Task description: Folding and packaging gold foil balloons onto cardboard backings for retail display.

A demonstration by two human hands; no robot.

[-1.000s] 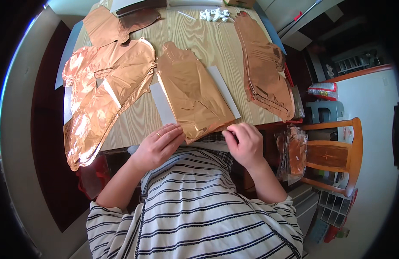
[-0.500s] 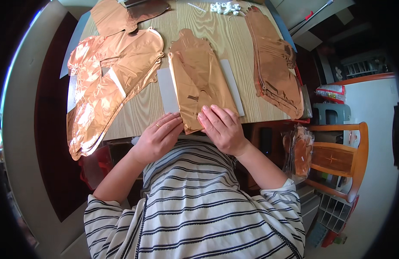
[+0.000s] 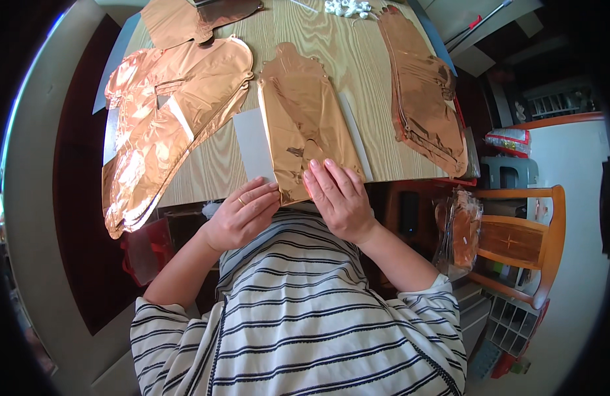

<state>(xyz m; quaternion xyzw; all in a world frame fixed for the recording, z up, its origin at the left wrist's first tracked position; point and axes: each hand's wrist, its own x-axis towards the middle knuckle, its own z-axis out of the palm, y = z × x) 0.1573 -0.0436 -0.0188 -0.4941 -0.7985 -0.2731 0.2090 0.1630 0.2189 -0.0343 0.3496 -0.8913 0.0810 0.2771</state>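
Observation:
A flat copper foil balloon (image 3: 305,119) lies lengthwise on a white sheet (image 3: 252,148) in the middle of the wooden table (image 3: 344,39). My right hand (image 3: 338,195) lies flat on the balloon's near end, fingers together, pressing it down at the table's front edge. My left hand (image 3: 242,214) rests just left of it, fingertips touching the near corner of the balloon and the white sheet. A ring shows on one left finger.
A heap of copper foil balloons (image 3: 166,119) covers the table's left side and another stack (image 3: 427,92) lies on the right. Small white pieces (image 3: 348,8) sit at the far edge. A wooden chair (image 3: 516,241) with a bag of foil (image 3: 460,231) stands to my right.
My right hand has slid left from the balloon's right corner onto the middle of its near end. The left hand stayed at the left corner. The view shifted slightly.

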